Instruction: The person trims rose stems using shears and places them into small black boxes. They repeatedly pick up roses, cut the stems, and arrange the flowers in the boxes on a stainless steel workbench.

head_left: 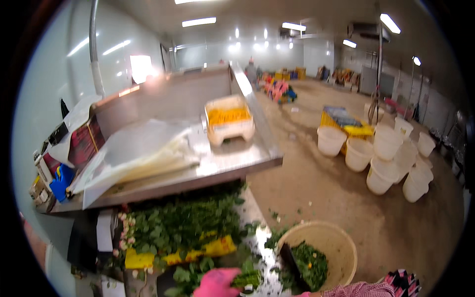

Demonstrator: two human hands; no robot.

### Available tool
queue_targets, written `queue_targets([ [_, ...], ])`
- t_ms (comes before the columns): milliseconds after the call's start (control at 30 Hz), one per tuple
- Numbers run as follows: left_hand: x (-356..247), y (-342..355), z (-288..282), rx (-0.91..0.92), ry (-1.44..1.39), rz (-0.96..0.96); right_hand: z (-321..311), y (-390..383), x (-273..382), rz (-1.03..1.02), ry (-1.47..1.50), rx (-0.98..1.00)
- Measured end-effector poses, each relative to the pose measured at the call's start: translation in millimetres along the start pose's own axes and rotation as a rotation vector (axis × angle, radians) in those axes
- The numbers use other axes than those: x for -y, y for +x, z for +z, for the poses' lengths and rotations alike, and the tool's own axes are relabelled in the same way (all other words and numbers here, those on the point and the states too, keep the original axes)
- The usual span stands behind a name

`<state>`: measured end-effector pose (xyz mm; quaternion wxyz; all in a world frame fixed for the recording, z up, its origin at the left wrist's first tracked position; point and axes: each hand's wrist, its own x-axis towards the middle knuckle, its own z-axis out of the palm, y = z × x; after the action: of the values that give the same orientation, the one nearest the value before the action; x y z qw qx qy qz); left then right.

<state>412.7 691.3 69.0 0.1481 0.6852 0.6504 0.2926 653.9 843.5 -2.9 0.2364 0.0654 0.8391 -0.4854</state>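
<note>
My left hand (217, 283), in a pink glove, closes round a bunch of cut green stems (247, 279) at the lower edge. Leaves (185, 274) spread out to its left. Only a sliver of my right hand (303, 294), also gloved in pink, shows at the bottom, below a checked sleeve. From it a long dark blade (293, 265), like a large knife, slants up over a round cream tub (346, 247). Green leaf cuttings (311, 262) lie in that tub. Ahead of my left hand lies a pile of leafy roses (183, 220), their pale pink heads at the left.
A raised metal table (232, 161) holds paper sheets (143, 148), a white crate (230, 133) with orange contents, and a blue container (62, 183). Yellow wrapping (213, 247) lies by the roses. White buckets (381, 175) and a yellow crate (358, 129) stand on the floor at right.
</note>
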Motion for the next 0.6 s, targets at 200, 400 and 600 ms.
queue_targets([
  [200, -6, -12, -11, 0.076, -0.042, -0.113, 61, -18, -16, -0.277, 0.339, 0.257],
  [400, -21, -37, -22, 0.070, -0.059, -0.117, -44, -54, 137, -0.339, -0.435, -0.672],
  [600, -28, -40, -22, 0.094, -0.067, -0.105, -49, 4, 130, -0.242, -0.471, -0.501],
])
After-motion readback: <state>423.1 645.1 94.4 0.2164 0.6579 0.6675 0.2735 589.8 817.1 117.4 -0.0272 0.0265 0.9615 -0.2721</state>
